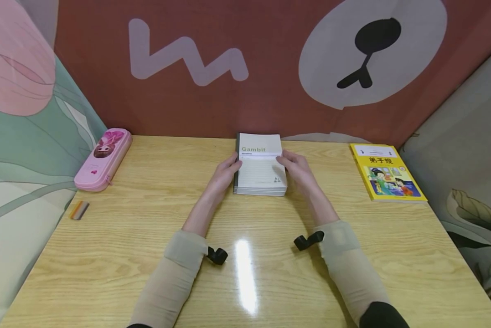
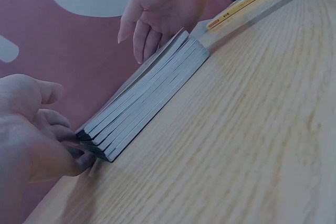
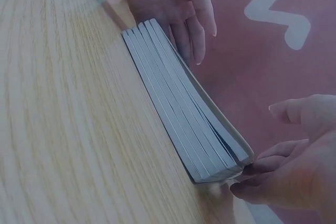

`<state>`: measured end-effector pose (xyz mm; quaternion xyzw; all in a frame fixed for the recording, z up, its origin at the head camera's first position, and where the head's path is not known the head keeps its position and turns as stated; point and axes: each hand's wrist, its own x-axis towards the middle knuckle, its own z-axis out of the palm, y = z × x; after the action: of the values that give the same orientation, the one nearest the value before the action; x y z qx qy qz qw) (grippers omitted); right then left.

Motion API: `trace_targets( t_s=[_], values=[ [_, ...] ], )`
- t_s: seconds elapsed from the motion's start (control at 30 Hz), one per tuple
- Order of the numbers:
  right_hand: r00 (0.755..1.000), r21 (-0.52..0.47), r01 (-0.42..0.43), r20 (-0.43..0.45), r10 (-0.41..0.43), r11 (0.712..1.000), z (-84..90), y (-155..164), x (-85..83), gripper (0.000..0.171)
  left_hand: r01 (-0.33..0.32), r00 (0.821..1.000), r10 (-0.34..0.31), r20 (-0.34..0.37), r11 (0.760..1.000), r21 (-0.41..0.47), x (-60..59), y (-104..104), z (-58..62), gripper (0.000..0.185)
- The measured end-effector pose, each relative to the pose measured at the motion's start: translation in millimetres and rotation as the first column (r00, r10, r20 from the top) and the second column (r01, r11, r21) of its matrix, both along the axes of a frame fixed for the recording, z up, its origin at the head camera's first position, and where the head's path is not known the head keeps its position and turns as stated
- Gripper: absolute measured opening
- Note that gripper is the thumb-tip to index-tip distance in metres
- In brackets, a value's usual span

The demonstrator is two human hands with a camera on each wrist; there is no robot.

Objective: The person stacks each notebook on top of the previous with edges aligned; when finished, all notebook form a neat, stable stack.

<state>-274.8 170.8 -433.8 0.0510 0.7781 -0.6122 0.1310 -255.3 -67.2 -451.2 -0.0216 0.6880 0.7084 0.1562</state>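
Observation:
A stack of several notebooks (image 1: pixel 260 171), the top cover reading "Gambit", lies on the wooden table near its back edge. My left hand (image 1: pixel 224 174) is at the stack's dark spine side, its fingertips right at the edges in the left wrist view, with the thumb raised off the cover. On the opposite side my right hand (image 1: pixel 298 169) has its fingers beside the page edges, thumb also up. In the right wrist view the pile (image 3: pixel 173 103) appears evenly layered, its uppermost cover lifting slightly.
At the back left is a pink pencil case (image 1: pixel 104 159), with a small striped block (image 1: pixel 79 210) in front of it. A yellow picture book (image 1: pixel 388 173) lies at the right. Behind the table (image 1: pixel 147 228) stands a red-brown printed backdrop (image 1: pixel 270 100).

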Motion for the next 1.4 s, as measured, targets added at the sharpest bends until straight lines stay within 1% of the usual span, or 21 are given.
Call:
trace_targets(
  t_s=[0.33, 0.63, 0.9, 1.0, 1.07, 1.2, 1.3, 1.4],
  values=[
    [1.0, 0.011, -0.014, 0.026, 0.013, 1.0, 1.0, -0.9, 0.4, 0.069, -0.004, 1.0, 0.004, 0.012, 1.0, 0.0, -1.2, 1.5, 0.0, 0.063],
    [1.0, -0.001, 0.011, 0.028, -0.011, 1.0, -0.5, 0.6, -0.4, 0.068, -0.016, 1.0, 0.016, 0.014, 1.0, 0.003, -0.2, 4.9, -0.7, 0.072],
    [0.998, -0.082, 0.055, 0.009, -0.054, 0.995, -0.9, 1.4, 1.6, 0.066, -0.047, 0.999, 0.046, 0.02, 0.998, 0.032, 2.7, 6.3, 0.6, 0.078],
    [0.999, -0.087, 0.053, 0.011, -0.053, 0.995, -0.7, 1.6, 1.9, 0.066, -0.047, 0.999, 0.046, 0.015, 0.999, 0.017, 2.9, 6.8, 0.6, 0.077],
    [0.999, -0.089, 0.052, 0.021, -0.05, 0.995, -0.5, 2.1, 1.7, 0.067, -0.045, 0.999, 0.045, 0.015, 0.999, 0.0, 2.9, 7.2, 0.6, 0.075],
    [0.997, -0.142, 0.066, 0.059, -0.058, 0.988, 0.0, 2.4, 0.9, 0.069, -0.047, 0.999, 0.047, 0.018, 0.999, -0.014, 2.9, 7.2, 1.2, 0.074],
    [0.995, -0.202, 0.068, 0.082, -0.052, 0.977, 0.0, 1.7, 0.4, 0.07, -0.056, 0.998, 0.056, 0.027, 0.998, 0.004, 3.0, 6.2, 1.3, 0.075],
    [0.995, -0.233, 0.062, 0.094, -0.041, 0.97, -0.4, 1.3, 0.2, 0.071, -0.063, 0.997, 0.062, 0.037, 0.997, 0.044, 2.8, 4.7, 1.0, 0.076]
  ],
)
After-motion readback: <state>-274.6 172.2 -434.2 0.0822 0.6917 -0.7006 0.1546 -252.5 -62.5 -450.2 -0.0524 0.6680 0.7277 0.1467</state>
